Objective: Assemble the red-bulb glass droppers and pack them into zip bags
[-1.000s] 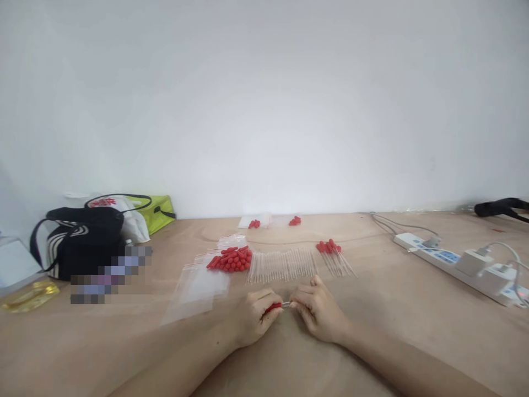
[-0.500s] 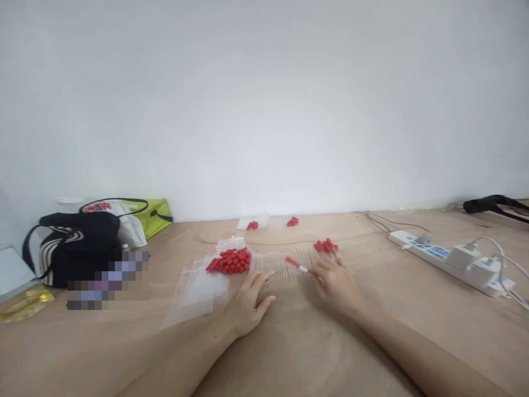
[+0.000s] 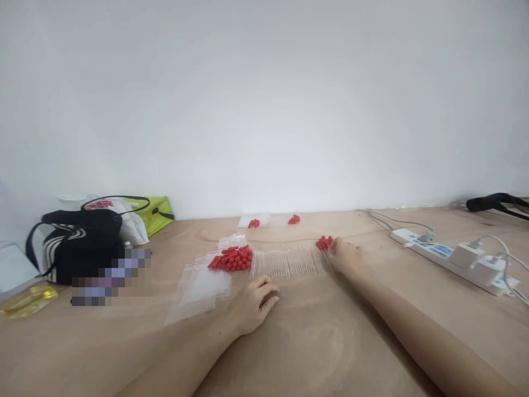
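My right hand is at the right end of the work, its fingers pinched on a red-capped thin stick beside a small bunch of red-capped sticks. The fingers hide most of what they grip. My left hand rests on the table with loosely bent fingers and the thumb apart, holding nothing. Just beyond it lies a row of thin clear-and-pale sticks, side by side. Left of that row a heap of red caps sits by overlapping clear zip bags.
Two small groups of red pieces lie on clear bags near the wall. A white power strip with plugs and cables is on the right. On the left stand a black bag, a lime-green bag and a yellow tape roll.
My right hand has moved right and away from me, carrying a red-capped stick from above the row to the small bunch. My left hand's fingers have drawn back and curled slightly.
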Action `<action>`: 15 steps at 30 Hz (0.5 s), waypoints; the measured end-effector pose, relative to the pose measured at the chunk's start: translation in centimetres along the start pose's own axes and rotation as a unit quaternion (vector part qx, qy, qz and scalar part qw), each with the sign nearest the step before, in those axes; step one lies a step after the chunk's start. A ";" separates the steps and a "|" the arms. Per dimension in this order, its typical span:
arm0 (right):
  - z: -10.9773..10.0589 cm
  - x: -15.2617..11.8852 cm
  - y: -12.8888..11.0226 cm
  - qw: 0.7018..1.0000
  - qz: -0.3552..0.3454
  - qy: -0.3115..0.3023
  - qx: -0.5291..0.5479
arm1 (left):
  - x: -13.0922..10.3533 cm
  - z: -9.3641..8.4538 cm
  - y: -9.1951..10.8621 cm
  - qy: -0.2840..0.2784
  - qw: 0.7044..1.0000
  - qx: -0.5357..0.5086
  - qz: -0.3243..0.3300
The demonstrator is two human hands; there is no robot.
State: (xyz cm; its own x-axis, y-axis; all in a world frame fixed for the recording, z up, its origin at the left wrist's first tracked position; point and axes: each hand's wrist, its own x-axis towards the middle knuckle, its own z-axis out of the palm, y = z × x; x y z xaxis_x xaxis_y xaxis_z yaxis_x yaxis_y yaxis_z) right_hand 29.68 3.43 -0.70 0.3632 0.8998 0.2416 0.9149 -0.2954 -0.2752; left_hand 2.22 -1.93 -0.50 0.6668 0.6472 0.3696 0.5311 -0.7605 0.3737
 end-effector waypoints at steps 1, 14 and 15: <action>0.0 0.0 0.0 1.000 -0.005 0.001 -0.001 | 0.0 0.0 -0.1 0.000 1.000 0.002 0.001; 0.3 -1.1 -3.4 0.996 -0.064 -0.053 -0.026 | 0.6 -0.9 -0.2 0.055 0.997 0.055 -0.007; 0.5 -0.9 -3.5 0.996 -0.060 -0.055 -0.028 | 1.0 -1.6 -0.6 0.081 0.992 0.087 -0.038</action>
State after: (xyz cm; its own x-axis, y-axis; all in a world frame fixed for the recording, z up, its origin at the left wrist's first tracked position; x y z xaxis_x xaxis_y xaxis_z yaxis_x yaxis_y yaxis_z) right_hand 26.10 3.78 -0.40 0.2313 0.9586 0.1659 0.9601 -0.1974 -0.1979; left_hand 1.73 -0.78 1.01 0.5356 0.6925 0.4832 0.6686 -0.6974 0.2583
